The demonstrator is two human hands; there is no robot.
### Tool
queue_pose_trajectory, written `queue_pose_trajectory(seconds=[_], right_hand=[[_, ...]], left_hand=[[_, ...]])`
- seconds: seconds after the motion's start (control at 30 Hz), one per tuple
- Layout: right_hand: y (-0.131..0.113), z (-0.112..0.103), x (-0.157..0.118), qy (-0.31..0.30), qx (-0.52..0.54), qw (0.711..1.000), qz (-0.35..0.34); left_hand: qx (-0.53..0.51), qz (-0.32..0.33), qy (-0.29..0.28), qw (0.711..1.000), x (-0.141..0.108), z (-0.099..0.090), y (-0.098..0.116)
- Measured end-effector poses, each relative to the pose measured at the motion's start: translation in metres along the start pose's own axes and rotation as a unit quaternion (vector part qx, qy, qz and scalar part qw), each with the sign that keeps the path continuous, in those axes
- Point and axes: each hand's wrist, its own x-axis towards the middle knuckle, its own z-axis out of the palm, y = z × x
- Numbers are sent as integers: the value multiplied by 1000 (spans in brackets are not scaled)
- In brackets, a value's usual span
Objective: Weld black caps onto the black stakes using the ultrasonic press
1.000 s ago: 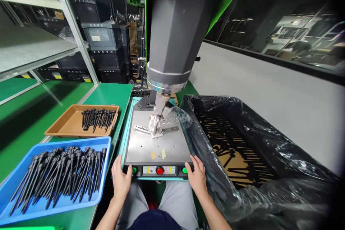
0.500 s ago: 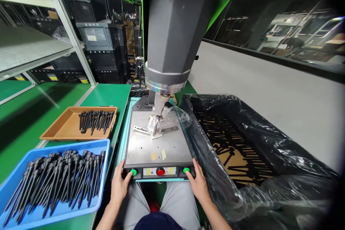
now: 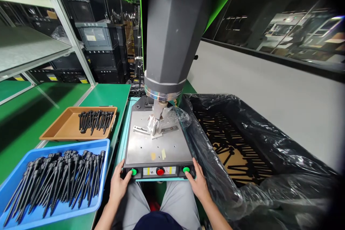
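Note:
My left hand (image 3: 119,184) rests at the left front corner of the machine base, thumb at a green button (image 3: 133,172), fingers apart along the side. At the right corner, my right hand (image 3: 198,183) lies the same way, its thumb by the other green button (image 3: 186,169). Neither hand holds anything. Between them is a red button (image 3: 160,171). A metal plate (image 3: 147,154) covers the base, with a small fixture (image 3: 155,129) partly wrapped in clear film. The grey machine head (image 3: 169,39) has its tip down at the fixture, where details are hard to make out.
A blue tray (image 3: 105,176) full of black screw-like parts stands at the left, with a brown tray (image 3: 64,124) holding several more behind it. On the right is a large box lined with black plastic (image 3: 293,147), holding rows of black parts. Shelving (image 3: 68,32) rises at left.
The machine head has come down, and its tip sits lower over the fixture. Both my hands have kept their places on the base.

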Motion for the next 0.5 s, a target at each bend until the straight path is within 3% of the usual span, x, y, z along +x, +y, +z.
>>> queue_pose_trajectory(seconds=[0.2,0.27,0.4,0.5], right_hand=[[-2,2,0,8,6,1000,8],[-3,1,0,6,8,1000,12],[-4,0,0,3,20,1000,19],[-1,0,2,7,42,999,30]], left_hand=[[-12,-8,22,1000,1,-1,7],[-2,1,55,998,3,-1,16],[-15,70,110,991,12,5,55],[-139,83,44,986,26,19,95]])
